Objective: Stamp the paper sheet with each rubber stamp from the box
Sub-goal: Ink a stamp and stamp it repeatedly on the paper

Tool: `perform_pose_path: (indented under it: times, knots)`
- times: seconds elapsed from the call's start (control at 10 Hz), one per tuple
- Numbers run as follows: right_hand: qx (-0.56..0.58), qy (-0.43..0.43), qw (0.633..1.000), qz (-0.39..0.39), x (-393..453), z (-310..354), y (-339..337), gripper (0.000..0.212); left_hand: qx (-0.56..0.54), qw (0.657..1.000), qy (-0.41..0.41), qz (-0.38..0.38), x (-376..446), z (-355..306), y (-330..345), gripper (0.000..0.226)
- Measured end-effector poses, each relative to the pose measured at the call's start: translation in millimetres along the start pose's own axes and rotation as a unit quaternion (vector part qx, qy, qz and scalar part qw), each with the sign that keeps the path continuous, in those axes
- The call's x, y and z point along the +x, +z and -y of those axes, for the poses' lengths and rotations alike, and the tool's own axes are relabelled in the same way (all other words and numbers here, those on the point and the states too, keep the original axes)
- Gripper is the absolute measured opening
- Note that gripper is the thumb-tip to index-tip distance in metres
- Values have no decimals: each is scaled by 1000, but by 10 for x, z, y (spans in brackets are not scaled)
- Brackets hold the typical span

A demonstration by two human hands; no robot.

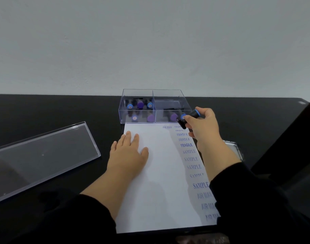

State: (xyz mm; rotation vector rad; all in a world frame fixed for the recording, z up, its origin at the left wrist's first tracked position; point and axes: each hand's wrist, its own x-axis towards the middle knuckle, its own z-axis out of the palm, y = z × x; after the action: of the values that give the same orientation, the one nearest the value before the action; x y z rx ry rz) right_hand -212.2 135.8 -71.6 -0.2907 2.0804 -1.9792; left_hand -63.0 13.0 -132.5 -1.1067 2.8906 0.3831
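Left hand [128, 152] flat, fingers straight, on paper sheet [161, 182]. Right hand [202, 126] gripping black rubber stamp [187, 118], tilted above sheet's far right corner, just before clear box [154, 106].

The broad left and middle of the paper sheet [161, 182] lie bare below the flat left hand [128, 154], giving open room. Along its right edge the right hand [202, 128], gripping a stamp [188, 118], hangs over the printed column. The clear box [154, 106] closes off the far edge. On the black table [54, 110], the lid [40, 155] blocks the left.
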Motion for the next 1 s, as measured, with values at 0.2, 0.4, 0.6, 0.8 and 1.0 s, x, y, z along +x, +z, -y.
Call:
perform_pose_path:
  times: [0.2, 0.4, 0.6, 0.8, 1.0]
  knots:
    - [-18, -11, 1000, -3, -75, 26, -88, 35, 0, 1000, 1, 6, 3, 8, -8, 61]
    - [-43, -30, 999, -6, -174, 64, -298, 36, 38, 998, 1, 49, -7, -47, -60, 57]
    - [-107, -55, 993, -14, -273, 33, -649, 34, -4, 999, 18, 30, -224, -348, 52, 54]
    - [-203, -79, 976, -18, -438, -97, -955, 32, 18, 999, 47, 1, -356, -391, 170, 55]
    - [-296, -113, 948, -39, -631, -257, -1101, 26, 5, 999, 49, -9, -374, -389, 163, 55]
